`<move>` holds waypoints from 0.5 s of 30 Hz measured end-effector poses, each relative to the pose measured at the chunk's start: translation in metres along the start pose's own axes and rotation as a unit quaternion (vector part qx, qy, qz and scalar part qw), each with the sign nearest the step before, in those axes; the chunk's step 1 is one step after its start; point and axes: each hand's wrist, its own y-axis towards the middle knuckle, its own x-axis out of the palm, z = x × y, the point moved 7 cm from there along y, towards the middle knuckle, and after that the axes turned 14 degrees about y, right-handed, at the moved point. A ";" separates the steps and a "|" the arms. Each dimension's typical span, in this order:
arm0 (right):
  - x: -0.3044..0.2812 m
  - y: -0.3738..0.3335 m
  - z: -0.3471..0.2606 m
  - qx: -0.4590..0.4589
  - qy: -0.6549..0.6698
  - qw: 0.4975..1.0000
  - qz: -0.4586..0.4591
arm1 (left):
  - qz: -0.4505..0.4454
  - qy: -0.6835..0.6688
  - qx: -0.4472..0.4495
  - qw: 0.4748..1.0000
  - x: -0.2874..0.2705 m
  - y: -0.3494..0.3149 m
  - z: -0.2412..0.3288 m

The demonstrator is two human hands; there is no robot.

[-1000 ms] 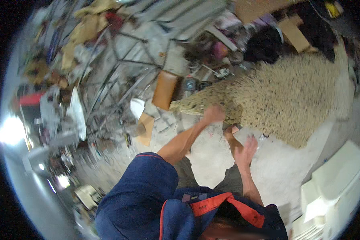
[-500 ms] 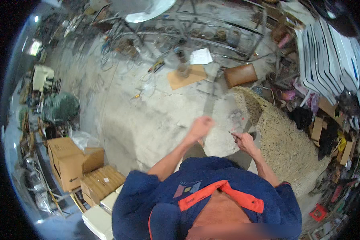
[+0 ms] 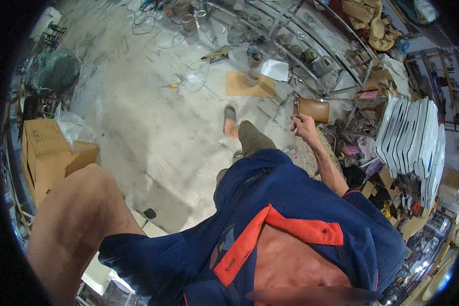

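My right hand (image 3: 306, 128) is stretched out ahead over the floor, beside a brown padded block (image 3: 313, 109). Its fingers are curled closed, and a thin dark thing seems to stick out of them, too small to name. My left arm (image 3: 86, 199) is lifted and bent at the lower left; the hand itself lies outside the picture. Below, my sandalled foot (image 3: 230, 120) is forward on the floor, blurred by motion.
A cardboard sheet (image 3: 239, 86) and white paper (image 3: 275, 70) lie ahead, near a metal frame (image 3: 336, 56) with jars. A yellow-handled tool (image 3: 171, 86) lies on the floor. White stacked panels (image 3: 410, 148) stand right; an open carton (image 3: 46, 153) stands left.
My left hand has risen out of view, with its arm now bent at the left. My right hand has moved forward toward the brown block. My body has turned and a foot has stepped ahead.
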 end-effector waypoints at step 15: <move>0.059 0.319 -0.248 -0.121 -0.100 0.987 0.022 | 0.062 -0.037 0.062 0.995 0.149 -0.099 -0.361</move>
